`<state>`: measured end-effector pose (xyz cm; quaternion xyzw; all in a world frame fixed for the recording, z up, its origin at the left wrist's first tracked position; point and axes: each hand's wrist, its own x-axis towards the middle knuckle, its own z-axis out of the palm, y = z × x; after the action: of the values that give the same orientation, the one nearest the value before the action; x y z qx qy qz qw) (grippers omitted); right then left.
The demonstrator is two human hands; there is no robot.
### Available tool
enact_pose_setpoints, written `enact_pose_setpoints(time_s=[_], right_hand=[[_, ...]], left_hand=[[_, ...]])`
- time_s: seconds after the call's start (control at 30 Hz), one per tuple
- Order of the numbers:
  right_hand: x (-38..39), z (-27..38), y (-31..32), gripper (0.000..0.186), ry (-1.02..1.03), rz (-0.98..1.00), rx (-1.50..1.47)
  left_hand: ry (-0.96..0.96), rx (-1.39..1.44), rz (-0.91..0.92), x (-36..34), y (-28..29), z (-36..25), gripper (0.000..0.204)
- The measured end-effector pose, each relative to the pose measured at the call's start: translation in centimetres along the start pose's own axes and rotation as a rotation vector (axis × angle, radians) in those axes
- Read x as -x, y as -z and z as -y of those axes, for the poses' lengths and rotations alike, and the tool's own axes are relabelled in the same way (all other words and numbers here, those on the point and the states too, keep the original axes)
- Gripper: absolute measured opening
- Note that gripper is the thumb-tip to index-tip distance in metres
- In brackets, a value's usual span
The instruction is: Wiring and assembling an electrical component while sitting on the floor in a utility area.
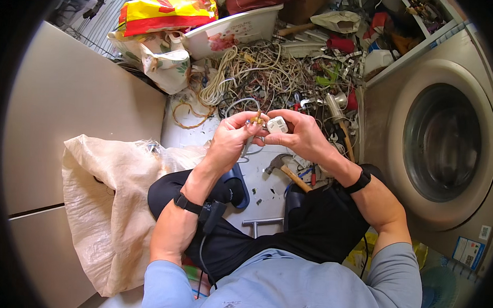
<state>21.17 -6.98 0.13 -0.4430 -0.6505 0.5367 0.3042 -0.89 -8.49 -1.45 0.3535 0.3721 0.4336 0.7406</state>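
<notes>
In front of my knees, both hands meet over the white floor. My left hand (229,140) is closed, pinching a small brass-coloured metal piece (256,120) between thumb and fingers. A grey cable (243,101) loops up beside that piece, and a grey length also hangs below the fingers. My right hand (304,135) grips a small white electrical block (277,125) with dark slots, which looks like a plug or socket. The two pieces sit close together; whether they are joined is hidden by the fingers. Below the hands lies a claw hammer (292,176) with a wooden handle.
A tangled heap of cables (265,78) spreads ahead, with a white tub (237,31) and a yellow-red bag (164,14) behind it. Left stands a cream woven sack (103,203) against a beige cabinet (85,110). A front-loading washing machine (385,159) borders the right.
</notes>
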Motion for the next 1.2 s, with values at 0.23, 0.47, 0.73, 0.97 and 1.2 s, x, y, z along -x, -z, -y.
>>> enact_pose_setpoints(time_s=[0.23,0.47,0.73,0.97,1.2], right_hand=[[0.0,-0.8,-1.3,0.052,0.086,-0.068,-0.033],[1.0,-0.4,-1.9,0.050,0.018,0.019,-0.104],[2.5,3.5,-2.9,0.055,-0.199,0.095,-0.136],[3.7,5.1,-4.6,0.027,-0.126,-0.312,-0.222],[1.7,14.4,-11.0,0.029,0.137,-0.103,-0.148]], left_hand=[[0.010,0.020,-0.021,-0.1,0.2,0.2,0.024],[-0.029,0.031,0.035,0.9,-0.6,-0.3,0.023],[-0.031,-0.045,0.078,1.6,-0.3,-1.0,0.023],[-0.025,-0.044,-0.042,1.3,-1.0,-0.9,0.016],[-0.238,-0.020,-0.160,1.3,1.4,-0.2,0.015]])
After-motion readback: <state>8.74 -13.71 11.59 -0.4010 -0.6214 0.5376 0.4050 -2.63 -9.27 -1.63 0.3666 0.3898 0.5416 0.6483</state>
